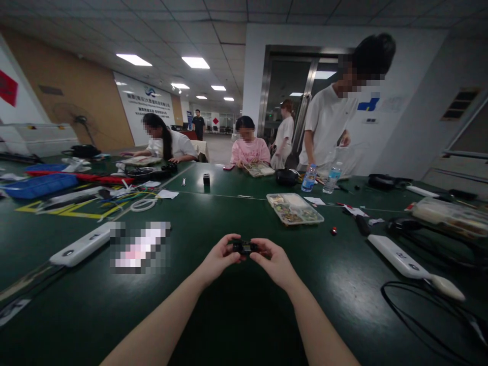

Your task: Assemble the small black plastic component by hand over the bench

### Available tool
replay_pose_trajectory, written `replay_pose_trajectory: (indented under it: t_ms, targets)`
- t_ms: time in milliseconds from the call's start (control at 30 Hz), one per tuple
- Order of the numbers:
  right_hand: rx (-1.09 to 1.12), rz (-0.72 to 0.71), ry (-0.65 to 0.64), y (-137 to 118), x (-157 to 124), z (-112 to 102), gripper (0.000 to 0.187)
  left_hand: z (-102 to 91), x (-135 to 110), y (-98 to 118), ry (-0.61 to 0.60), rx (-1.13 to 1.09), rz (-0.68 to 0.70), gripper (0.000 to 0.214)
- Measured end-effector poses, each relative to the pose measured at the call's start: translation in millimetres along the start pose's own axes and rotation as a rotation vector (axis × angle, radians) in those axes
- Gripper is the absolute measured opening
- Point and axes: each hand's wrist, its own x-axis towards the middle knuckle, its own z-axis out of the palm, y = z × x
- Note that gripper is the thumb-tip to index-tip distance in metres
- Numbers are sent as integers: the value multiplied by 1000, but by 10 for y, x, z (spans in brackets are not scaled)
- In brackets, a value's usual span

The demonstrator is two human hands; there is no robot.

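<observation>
Both of my hands meet over the dark green table, pinching a small black device between them. My left hand has its thumb and fingers closed on the device's left end. On the opposite end, the fingertips of my right hand are closed in the same way. The device's exact kind is too small to make out. Beyond my right hand lies a clear plastic compartment box filled with small pieces. Left of my left hand is a phone-like object, blurred out.
White power strips lie at left and right, with black cables. A small red object, a black block and water bottles stand farther off. A blue tray sits at left. Several people are across the table.
</observation>
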Motion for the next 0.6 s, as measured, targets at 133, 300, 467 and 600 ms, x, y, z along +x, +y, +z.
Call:
replay_pose_trajectory:
  t_ms: [133,300,467,600]
  targets:
    - [-18,-10,5,-9,1,6,30,6,-5,11,13,0,5,44]
    - [-38,-22,23,-36,-15,17,28,16,-15,33,16,-23,8,50]
    - [-59,-36,28,-32,-19,28,29,18,-7,30,31,-28,-6,50]
    - [-69,-49,28,2,-5,30,27,9,-1,4,18,-28,13,54]
